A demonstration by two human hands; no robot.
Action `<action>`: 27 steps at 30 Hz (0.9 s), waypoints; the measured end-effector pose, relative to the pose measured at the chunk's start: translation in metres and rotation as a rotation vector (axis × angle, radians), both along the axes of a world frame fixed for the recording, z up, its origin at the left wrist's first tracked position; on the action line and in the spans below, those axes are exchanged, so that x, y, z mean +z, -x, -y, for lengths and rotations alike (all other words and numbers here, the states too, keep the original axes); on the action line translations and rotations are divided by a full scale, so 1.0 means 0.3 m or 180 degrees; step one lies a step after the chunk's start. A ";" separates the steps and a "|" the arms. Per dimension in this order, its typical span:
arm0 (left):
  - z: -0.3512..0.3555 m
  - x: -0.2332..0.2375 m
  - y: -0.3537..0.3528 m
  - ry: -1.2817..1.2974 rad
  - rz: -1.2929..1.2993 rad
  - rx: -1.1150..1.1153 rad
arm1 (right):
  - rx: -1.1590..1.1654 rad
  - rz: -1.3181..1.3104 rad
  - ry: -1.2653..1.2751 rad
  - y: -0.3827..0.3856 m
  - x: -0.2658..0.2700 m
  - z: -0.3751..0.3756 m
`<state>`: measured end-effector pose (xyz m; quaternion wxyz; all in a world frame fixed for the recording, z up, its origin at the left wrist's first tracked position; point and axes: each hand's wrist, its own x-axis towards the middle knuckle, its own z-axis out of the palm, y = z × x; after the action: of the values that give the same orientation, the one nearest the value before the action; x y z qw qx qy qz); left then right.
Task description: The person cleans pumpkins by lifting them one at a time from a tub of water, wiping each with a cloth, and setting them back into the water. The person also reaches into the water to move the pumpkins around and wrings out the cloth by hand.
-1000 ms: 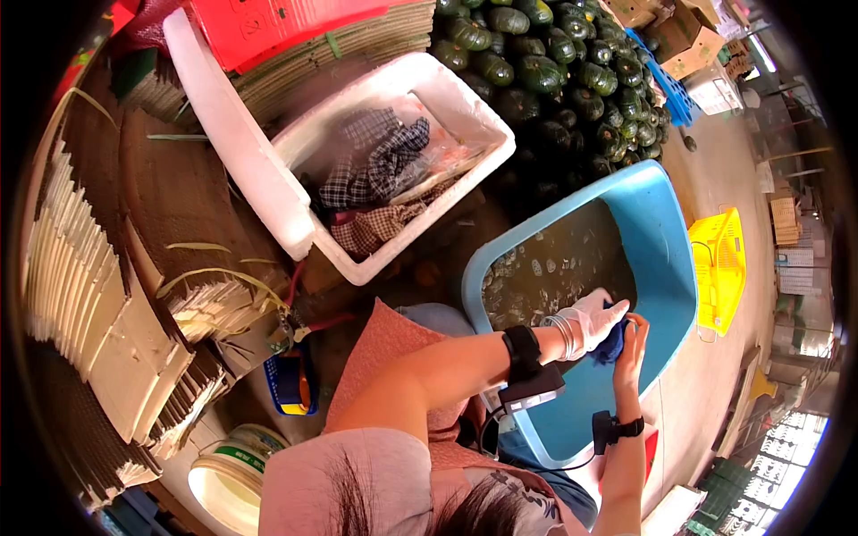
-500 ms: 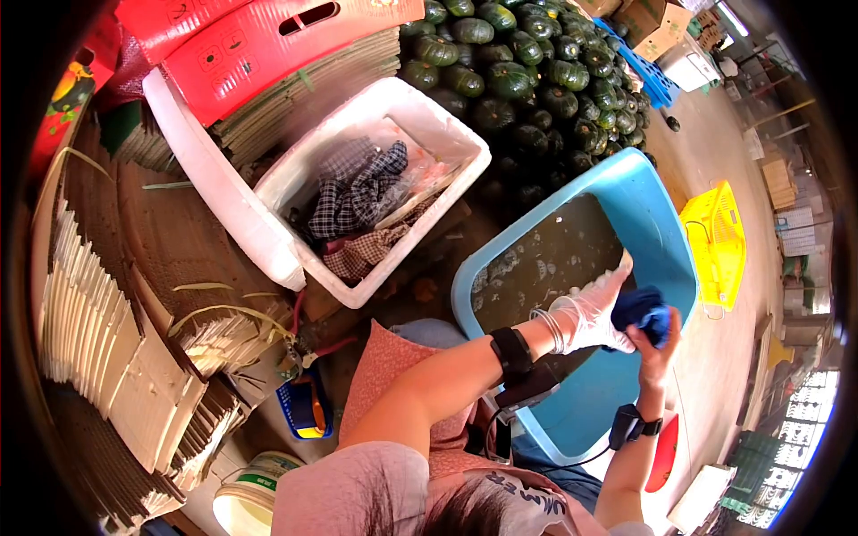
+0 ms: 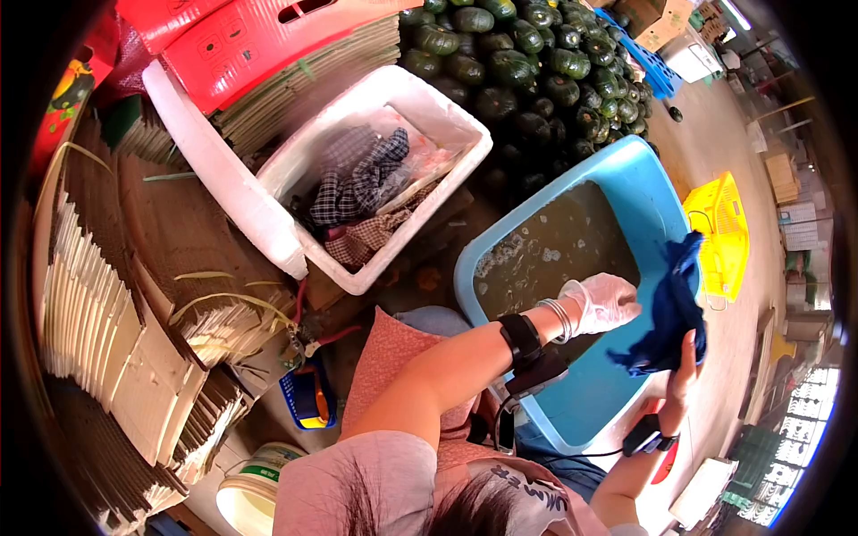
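A dark blue cloth hangs loosely unfolded over the right rim of the blue tub. My right hand grips its near edge, with the thumb pointing up along the fabric. My left hand, in a thin whitish glove, hovers over the tub beside the cloth. Its fingers are curled closed, and whatever they might hold is hidden. Murky brown water with patches of foam lies in the tub below.
A white foam box holds checked cloths. Dark green squashes are piled behind the tub. A yellow basket stands to the right. Flattened cardboard, a small blue basket and a bucket are at the left.
The bunched blue cloth has opened out and spread downward and to the right. My right hand has moved right and slightly toward me; my gloved left hand has curled and come apart from the cloth.
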<state>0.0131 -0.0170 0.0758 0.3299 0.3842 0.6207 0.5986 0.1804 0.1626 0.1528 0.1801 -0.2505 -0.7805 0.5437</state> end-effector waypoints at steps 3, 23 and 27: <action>-0.026 -0.002 -0.034 -0.1097 0.1736 -0.0595 | 0.0859 0.0166 -0.0146 0.046 0.006 0.211; -0.057 -0.097 -0.133 -0.1139 0.1456 0.1705 | -0.0737 -0.0666 0.0810 0.267 -0.485 0.252; 0.054 0.029 -0.061 -0.0865 -0.1523 0.1336 | -0.0538 -0.1446 0.1776 0.281 -0.437 0.345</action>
<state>0.0313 -0.0331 0.0846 -0.0094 0.4181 0.6605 0.6235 0.0962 0.0591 0.0216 0.3178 -0.2265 -0.5189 0.7605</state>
